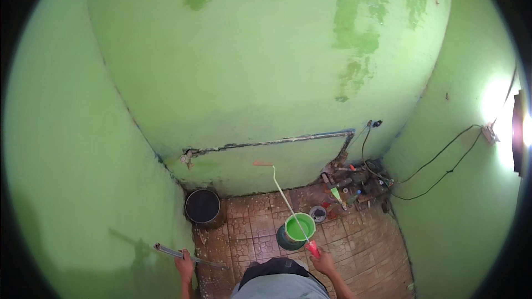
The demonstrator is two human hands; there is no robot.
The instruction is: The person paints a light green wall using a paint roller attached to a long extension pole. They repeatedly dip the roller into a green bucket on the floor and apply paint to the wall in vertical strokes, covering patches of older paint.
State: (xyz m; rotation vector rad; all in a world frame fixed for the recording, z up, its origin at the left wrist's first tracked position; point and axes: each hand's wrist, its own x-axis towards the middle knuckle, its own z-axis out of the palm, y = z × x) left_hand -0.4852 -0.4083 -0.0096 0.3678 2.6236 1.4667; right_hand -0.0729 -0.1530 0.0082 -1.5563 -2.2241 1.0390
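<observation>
My right hand (325, 263) grips the red handle (313, 250) of a long paint roller. Its thin frame (285, 196) stretches away from me to a narrow orange roller sleeve (262, 163), seen against the lower far wall. Under that frame stands a bucket (308, 219) of green paint, on or partly in a darker container (284, 241). At the left, my left hand (184, 264) is closed around a slim metal pole (165, 250), held at a slant beside the left wall. From this height I cannot tell whether the sleeve touches the wall.
A dark round drum (203, 206) occupies the left corner. Tools and debris (365, 193) crowd the right corner, near a green-smeared brush (336, 194) and small tub (318, 214). A cable (440, 158) loops to the right wall below a bright lamp (519, 131). Darker green patches (355, 29) mark the far wall.
</observation>
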